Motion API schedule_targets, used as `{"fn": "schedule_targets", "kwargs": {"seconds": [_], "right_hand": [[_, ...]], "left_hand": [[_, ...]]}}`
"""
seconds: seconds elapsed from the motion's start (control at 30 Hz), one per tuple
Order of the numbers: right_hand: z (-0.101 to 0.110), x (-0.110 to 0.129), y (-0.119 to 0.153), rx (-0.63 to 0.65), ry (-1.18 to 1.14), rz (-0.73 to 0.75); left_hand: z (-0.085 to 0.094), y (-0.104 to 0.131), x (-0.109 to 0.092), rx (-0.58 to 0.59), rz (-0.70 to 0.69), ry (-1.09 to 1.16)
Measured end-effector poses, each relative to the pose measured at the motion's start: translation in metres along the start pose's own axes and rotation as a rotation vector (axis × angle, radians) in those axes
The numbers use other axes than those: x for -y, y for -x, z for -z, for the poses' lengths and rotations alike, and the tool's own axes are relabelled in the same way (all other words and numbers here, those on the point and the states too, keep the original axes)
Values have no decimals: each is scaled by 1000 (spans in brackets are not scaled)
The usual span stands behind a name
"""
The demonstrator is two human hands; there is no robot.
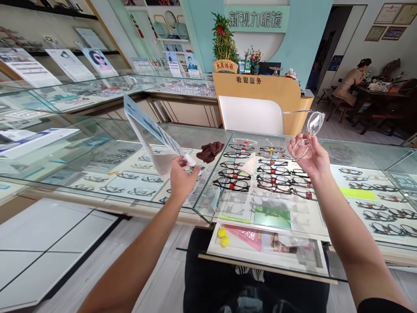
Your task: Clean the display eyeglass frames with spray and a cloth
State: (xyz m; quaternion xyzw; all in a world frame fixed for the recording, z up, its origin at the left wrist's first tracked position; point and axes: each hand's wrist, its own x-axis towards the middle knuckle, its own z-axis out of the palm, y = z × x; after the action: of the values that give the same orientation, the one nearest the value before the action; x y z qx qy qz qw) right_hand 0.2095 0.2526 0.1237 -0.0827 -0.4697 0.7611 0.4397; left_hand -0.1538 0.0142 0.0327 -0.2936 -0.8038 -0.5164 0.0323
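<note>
The work in hand looks partway along, with one pair of clear-lensed glasses [315, 123] lifted and nothing to show it finished. That pair is up in the right hand [314, 160], raised over the counter [340, 154] toward its far edge, one temple pointing out to the left; the thumb and fingers are closed on the nearer lens and its rim. The left hand [182, 180] is up over the counter's left part, thumb and fingertips pinched together on a small white item [190, 160], too small to name surely, apart from the glasses. Whether the lenses have been treated in any way cannot be told. A brown cloth [210, 152] lies crumpled near the far edge, in neither hand, and a pale tissue [249, 164] rests among the dark-framed glasses [272, 179]. Below the near edge, a drawer [273, 266] is pulled out. As I judge it, setting the pair down, putting the white item away and closing the drawer are all undone
</note>
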Motion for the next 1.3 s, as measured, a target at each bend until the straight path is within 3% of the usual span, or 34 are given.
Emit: {"fn": "schedule_targets", "kwargs": {"seconds": [0.13,0.3,0.43,0.63,0.77,0.9,1.07,1.13,1.3], "right_hand": [[-2,-1,-1,15,-16,14],[-3,-3,-2,5,-35,51],[-4,-4,-1,1,-82,29],[-6,-6,-2,-27,-5,53],[-13,-8,1,-9,88,42],[-21,-11,5,-2,134,-7],[-30,-19,11,-53,291,-71],[-34,-25,14,-68,348,-100],[-44,-38,20,-32,382,-171]], "left_hand": [[1,1,5,122,98,-127],[-7,-9,-7,140,19,-12],[-38,-14,-52,226,-77,302],[-100,0,-143,606,-35,881],[-119,13,-175,837,2,1096],[-117,23,-181,983,6,1097],[-113,26,-173,1053,-47,935],[-115,25,-168,1019,-130,880],[-121,26,-160,804,-337,675]]}}
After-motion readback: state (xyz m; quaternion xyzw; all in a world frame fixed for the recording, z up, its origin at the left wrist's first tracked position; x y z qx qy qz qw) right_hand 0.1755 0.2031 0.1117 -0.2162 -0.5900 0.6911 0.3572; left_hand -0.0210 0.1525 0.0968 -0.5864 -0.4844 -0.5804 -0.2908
